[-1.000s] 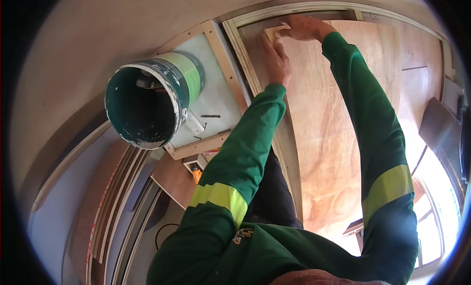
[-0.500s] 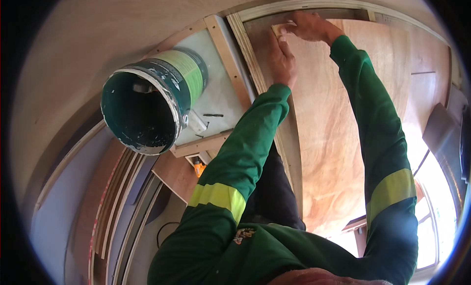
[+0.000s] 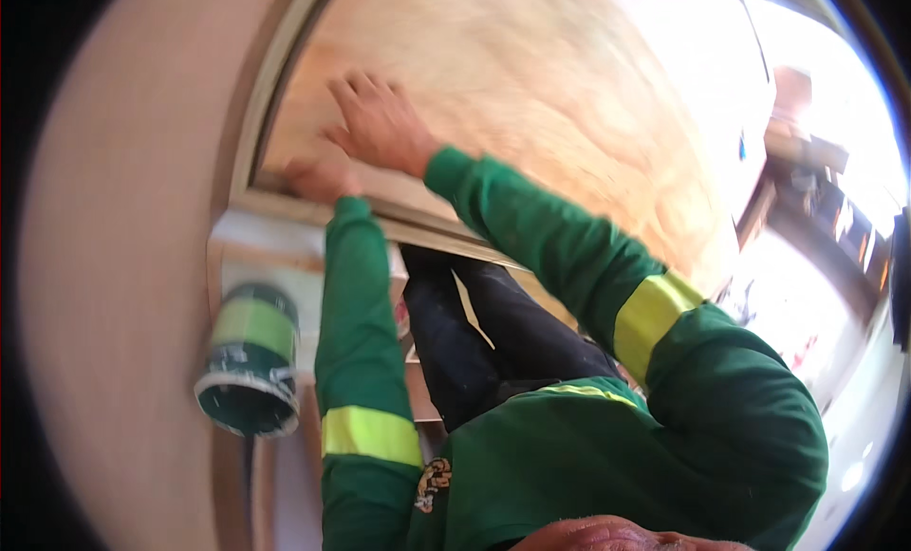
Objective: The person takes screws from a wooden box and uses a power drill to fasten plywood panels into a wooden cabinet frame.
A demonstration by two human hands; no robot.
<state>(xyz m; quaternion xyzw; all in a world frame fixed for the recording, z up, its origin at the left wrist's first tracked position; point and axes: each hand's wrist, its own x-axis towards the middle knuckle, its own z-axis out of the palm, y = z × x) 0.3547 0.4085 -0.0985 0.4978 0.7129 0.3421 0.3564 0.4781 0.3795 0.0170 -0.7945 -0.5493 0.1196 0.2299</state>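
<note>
A large plywood panel (image 3: 531,143) lies inside a pale wooden frame (image 3: 249,133), blurred by motion. My right hand (image 3: 384,126) rests on the panel near its left end, palm down, fingers spread, with nothing in it. Just below it, at the near left corner of the frame, is my left hand (image 3: 323,176). Motion smears its fingers, so whether it holds anything is hidden.
A dark green bucket (image 3: 254,399) with a light green band lies on its side on a pale surface left of my left forearm. A plain wall (image 3: 123,219) runs along the left. Shelving (image 3: 826,209) and bright light are at the right.
The view has swung, so the panel and bucket appear shifted and turned. Earlier both hands met at a small pale piece by the panel's corner; now my right hand lies spread on the panel.
</note>
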